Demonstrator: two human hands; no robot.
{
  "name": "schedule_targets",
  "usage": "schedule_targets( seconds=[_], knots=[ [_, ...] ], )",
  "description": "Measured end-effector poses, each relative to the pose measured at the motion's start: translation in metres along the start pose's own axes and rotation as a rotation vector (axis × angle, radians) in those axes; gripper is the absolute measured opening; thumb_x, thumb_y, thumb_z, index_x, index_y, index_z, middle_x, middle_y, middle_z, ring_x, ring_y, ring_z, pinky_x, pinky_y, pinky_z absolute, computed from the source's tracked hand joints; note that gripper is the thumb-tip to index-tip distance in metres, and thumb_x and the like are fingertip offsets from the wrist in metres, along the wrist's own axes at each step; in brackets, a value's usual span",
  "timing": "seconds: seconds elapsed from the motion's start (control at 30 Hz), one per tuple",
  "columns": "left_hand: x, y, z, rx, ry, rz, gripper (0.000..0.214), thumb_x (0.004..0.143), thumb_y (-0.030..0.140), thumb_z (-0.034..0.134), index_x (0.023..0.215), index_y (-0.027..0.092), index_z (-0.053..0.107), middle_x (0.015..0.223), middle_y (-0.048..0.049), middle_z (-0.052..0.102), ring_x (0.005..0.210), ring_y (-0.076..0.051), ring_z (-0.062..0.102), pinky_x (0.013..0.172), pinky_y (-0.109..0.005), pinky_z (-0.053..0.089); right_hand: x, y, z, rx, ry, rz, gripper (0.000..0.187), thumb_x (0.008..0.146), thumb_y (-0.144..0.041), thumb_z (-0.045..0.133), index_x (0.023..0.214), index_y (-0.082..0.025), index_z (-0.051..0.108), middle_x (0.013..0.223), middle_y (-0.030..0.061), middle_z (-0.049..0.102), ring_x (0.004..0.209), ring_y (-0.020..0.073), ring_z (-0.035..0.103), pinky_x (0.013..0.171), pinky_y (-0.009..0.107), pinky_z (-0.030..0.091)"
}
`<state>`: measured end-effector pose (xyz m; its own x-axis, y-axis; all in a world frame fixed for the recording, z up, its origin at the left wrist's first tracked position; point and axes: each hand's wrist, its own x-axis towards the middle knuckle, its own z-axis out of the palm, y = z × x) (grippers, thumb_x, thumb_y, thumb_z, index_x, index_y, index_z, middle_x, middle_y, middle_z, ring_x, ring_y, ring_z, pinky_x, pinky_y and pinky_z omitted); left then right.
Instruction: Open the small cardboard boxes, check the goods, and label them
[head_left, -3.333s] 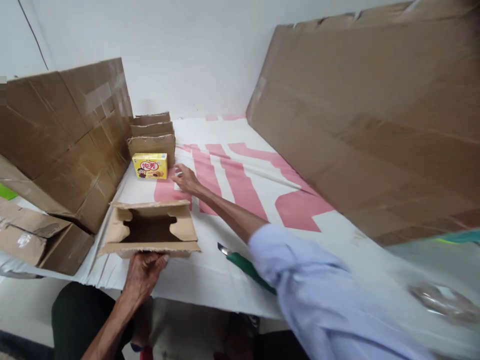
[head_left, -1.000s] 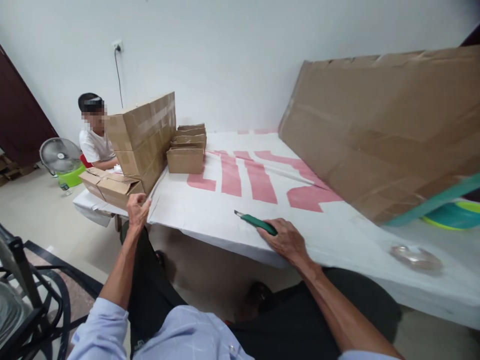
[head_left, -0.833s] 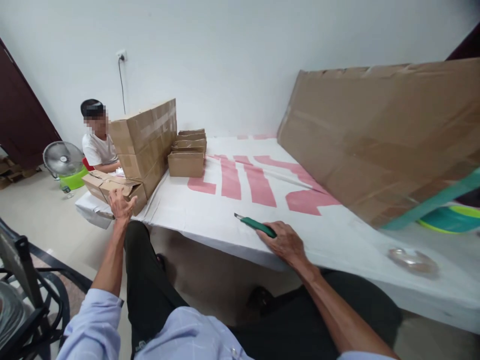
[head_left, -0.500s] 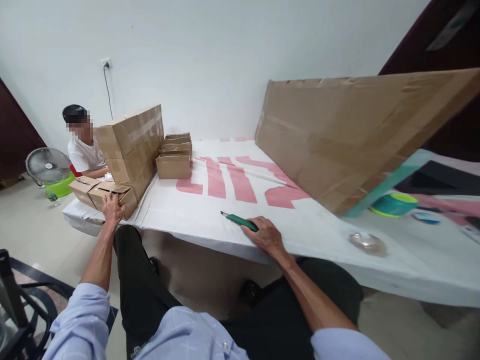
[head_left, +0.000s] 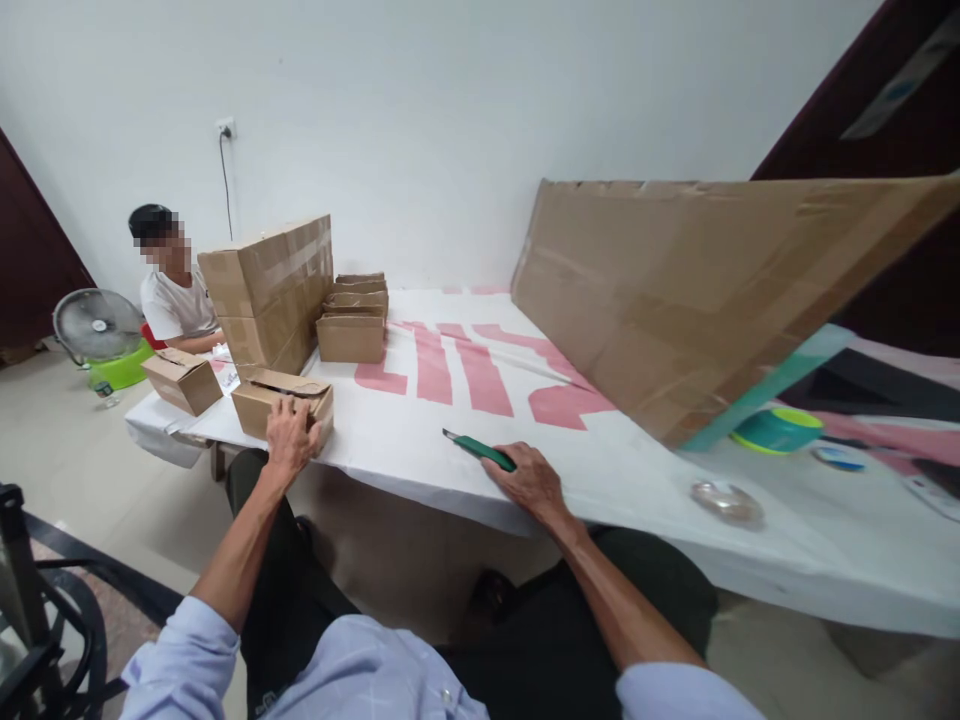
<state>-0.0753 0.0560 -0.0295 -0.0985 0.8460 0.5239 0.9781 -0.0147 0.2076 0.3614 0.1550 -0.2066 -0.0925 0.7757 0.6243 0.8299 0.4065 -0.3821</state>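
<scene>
In the head view my left hand point(head_left: 291, 438) grips the near side of a small cardboard box point(head_left: 259, 400), fingers curled over its top edge; the fingertips are partly hidden. The box stands at the table's front edge, its top flaps meeting at a slightly raised seam. My right hand point(head_left: 529, 480) rests at the front of the white-covered table point(head_left: 420, 465), closed round a green utility knife point(head_left: 480, 449). The knife's blade is out and points left, towards the box. Another small box point(head_left: 180, 380) sits at the table's left end, apart from the held one.
Behind the held box rises a stack of taped boxes point(head_left: 270, 290), with several open cartons point(head_left: 351, 338) beside it. A large cardboard sheet point(head_left: 675, 290) leans at the right. Tape rolls point(head_left: 780, 430) lie near it. Another person point(head_left: 169, 300) sits at the far left, near a fan point(head_left: 97, 325).
My left hand has pulled the small box rightward along the table, away from the stack and the other small box. My right hand stays in place with the knife.
</scene>
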Motion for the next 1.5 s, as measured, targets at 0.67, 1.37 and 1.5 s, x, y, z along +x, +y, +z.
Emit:
schedule_targets(
  seconds=[0.67,1.37,1.5],
  knots=[
    [0.013,-0.065,0.016,-0.746,0.134,-0.464,0.063,0.077,0.051,0.083,0.127,0.016,0.065,0.124,-0.0143,0.071,0.113,-0.029,0.067,0.101,-0.043,0.053,-0.001,0.002,-0.001,0.003,-0.028,0.021,0.034,0.087,-0.050,0.057,0.092,-0.021,0.075,0.094,0.0137,0.074,0.089,0.0311,0.065,0.084,0.043,0.053],
    [-0.005,-0.024,0.056,-1.247,-0.411,-0.137,0.122,0.051,0.033,0.100,0.157,0.024,0.042,0.159,-0.0178,0.052,0.146,-0.040,0.051,0.112,-0.053,0.054,0.000,-0.010,-0.007,-0.001,-0.015,0.069,0.029,0.087,-0.045,0.057,0.094,-0.022,0.073,0.095,0.0127,0.071,0.093,0.0303,0.063,0.085,0.043,0.052],
    [-0.017,-0.013,0.064,-1.248,-0.405,-0.107,0.132,0.049,0.035,0.102,0.162,0.022,0.035,0.163,-0.0218,0.043,0.152,-0.041,0.042,0.115,-0.054,0.051,-0.001,-0.012,-0.009,-0.017,0.029,0.102,0.026,0.087,-0.044,0.057,0.093,-0.023,0.071,0.094,0.0122,0.070,0.093,0.0304,0.061,0.084,0.043,0.052]
  ],
)
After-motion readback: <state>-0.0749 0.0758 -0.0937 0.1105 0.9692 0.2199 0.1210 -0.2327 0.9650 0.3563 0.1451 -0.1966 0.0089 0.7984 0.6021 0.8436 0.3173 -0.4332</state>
